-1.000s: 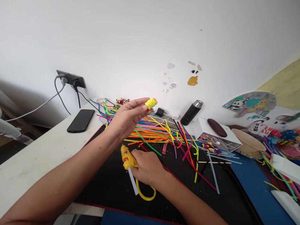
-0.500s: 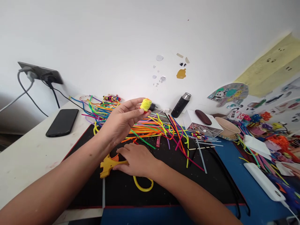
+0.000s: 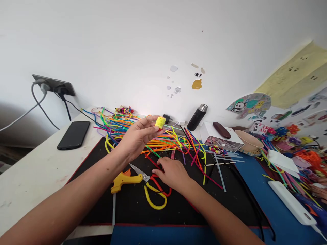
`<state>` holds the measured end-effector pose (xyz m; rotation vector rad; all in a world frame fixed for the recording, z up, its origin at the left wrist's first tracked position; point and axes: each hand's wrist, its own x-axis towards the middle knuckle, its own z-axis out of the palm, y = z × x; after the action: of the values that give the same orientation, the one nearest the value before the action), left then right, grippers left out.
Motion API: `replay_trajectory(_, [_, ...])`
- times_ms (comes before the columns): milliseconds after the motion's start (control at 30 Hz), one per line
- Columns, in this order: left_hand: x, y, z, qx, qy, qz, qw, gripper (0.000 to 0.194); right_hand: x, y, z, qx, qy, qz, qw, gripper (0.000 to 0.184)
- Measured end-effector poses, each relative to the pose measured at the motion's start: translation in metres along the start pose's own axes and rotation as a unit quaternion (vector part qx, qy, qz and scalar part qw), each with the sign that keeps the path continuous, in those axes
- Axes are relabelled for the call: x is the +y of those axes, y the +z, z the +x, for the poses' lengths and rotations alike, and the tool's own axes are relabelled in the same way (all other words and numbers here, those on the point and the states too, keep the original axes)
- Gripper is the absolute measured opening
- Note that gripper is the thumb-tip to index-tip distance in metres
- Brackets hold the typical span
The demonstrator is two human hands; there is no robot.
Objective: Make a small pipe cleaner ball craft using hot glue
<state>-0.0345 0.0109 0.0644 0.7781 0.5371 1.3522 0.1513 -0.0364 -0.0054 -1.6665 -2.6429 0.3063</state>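
Note:
My left hand (image 3: 136, 136) is raised above the mat, its thumb and fingers closed around a small yellow fuzzy coil (image 3: 160, 122) that looks wound from pipe cleaner, with some red at its lower edge. My right hand (image 3: 173, 172) hovers low over the black mat (image 3: 133, 211), thumb and index finger apart. A red pipe cleaner (image 3: 152, 160) runs beneath or between those fingers; contact is unclear. Just left of this hand lie scissors (image 3: 155, 204) with one yellow and one red handle. Further left rests a yellow glue gun (image 3: 127, 179) with a clear glue stick (image 3: 114, 207).
Many coloured pipe cleaners (image 3: 163, 144) spread along the back. A black phone (image 3: 73, 135) lies at left. A black flask (image 3: 197, 117), a white box (image 3: 222, 139), a bowl (image 3: 247, 141) and a white power strip (image 3: 291, 202) stand rightward. Another person's hand (image 3: 319, 190) shows at far right.
My right hand has moved from the glue gun's handle to the right, uncovering the scissors. My left hand still holds the yellow coil, slightly lower in view. The view has shifted a little.

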Motion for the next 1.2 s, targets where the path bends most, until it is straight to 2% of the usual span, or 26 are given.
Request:
replay_trajectory(100, [0.0,-0.002,0.002,0.018,-0.008,-0.004,1.0,0.031,-0.005,0.002,0.008,-0.013,0.002,-0.013,1.0,0.025])
replay_trajectory(167, [0.001,-0.003,0.004,0.031,-0.012,-0.009,0.999,0.032,-0.006,0.002,0.013,-0.009,-0.003,0.021,1.0,0.016])
replay_trajectory(267, [0.003,-0.006,0.007,0.056,-0.018,-0.025,0.998,0.032,0.0,0.003,0.017,0.01,-0.004,0.138,0.99,0.013])
replay_trajectory(333, [0.005,-0.008,0.009,0.066,-0.02,-0.039,0.997,0.029,0.007,0.003,0.019,0.027,0.002,0.248,0.968,0.018])
replay_trajectory(400, [0.008,-0.011,0.01,0.062,-0.029,-0.044,0.997,0.026,0.015,0.003,0.022,0.044,0.008,0.372,0.927,0.023])
replay_trajectory(533, [0.011,-0.019,0.011,0.036,-0.101,-0.035,0.994,0.023,0.028,-0.007,0.028,0.043,0.03,0.584,0.81,0.038])
replay_trajectory(733, [0.0,-0.025,0.009,-0.001,-0.187,-0.013,0.982,0.03,0.035,-0.022,0.033,0.104,0.069,0.74,0.66,0.048])
replay_trajectory(800, [-0.005,-0.021,0.007,-0.025,-0.205,0.007,0.978,0.029,0.035,-0.022,0.033,0.104,0.08,0.767,0.628,0.05])
replay_trajectory(867, [-0.011,-0.018,0.005,-0.06,-0.212,0.019,0.975,0.032,0.035,-0.022,0.033,0.092,0.084,0.779,0.615,0.053])
replay_trajectory(1000, [-0.018,-0.015,0.004,-0.1,-0.208,0.032,0.973,0.032,0.03,-0.02,0.034,0.057,0.085,0.779,0.618,0.054])
replay_trajectory(1200, [-0.017,-0.017,0.008,-0.078,-0.205,0.049,0.974,0.029,0.019,-0.019,0.038,0.016,0.083,0.77,0.633,0.054])
